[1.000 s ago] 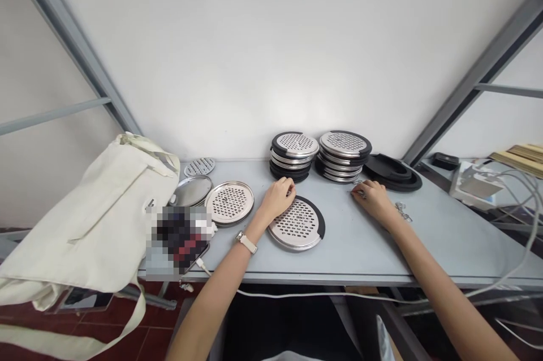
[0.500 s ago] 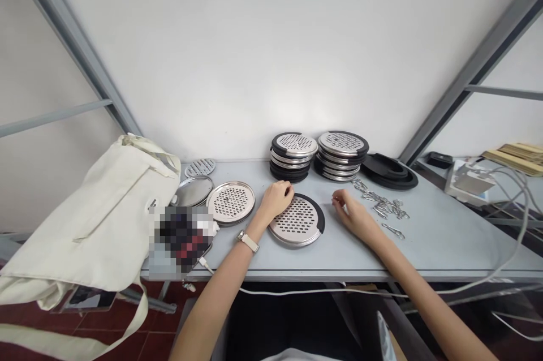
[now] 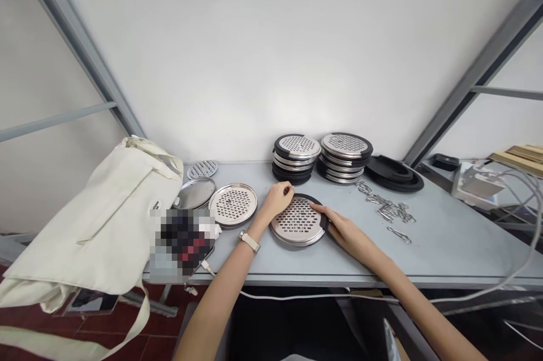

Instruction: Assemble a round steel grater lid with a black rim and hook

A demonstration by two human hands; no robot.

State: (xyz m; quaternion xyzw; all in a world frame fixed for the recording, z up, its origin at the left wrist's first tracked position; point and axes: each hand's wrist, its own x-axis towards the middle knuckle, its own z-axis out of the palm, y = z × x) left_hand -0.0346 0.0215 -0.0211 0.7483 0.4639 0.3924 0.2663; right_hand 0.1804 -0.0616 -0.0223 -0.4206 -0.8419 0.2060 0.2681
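Note:
A round perforated metal disc (image 3: 298,224) lies on the table in front of me, with black edging (image 3: 319,202) around its upper and right rim. My left hand (image 3: 279,198) is closed at the disc's upper left rim, its fingers curled and partly hidden. On the right side, my right hand (image 3: 340,229) grips the edge, thumb on the top face and fingers at the side. Left of my wrist is another perforated disc (image 3: 233,205) without black edging, on top of a stack. Beside it sits a plain metal disc (image 3: 196,193).
Two stacks of black-edged discs (image 3: 297,146) (image 3: 345,146) stand by the wall. Right of them are black round pieces (image 3: 394,174) and several metal snap hooks (image 3: 388,209). A cream bag (image 3: 97,219) is at the left; a white cable (image 3: 314,294) runs along the front edge.
My right hand has moved left from above the bare table onto the disc's right edge and gripped it. My left hand stays at the upper left rim. The view has shifted slightly.

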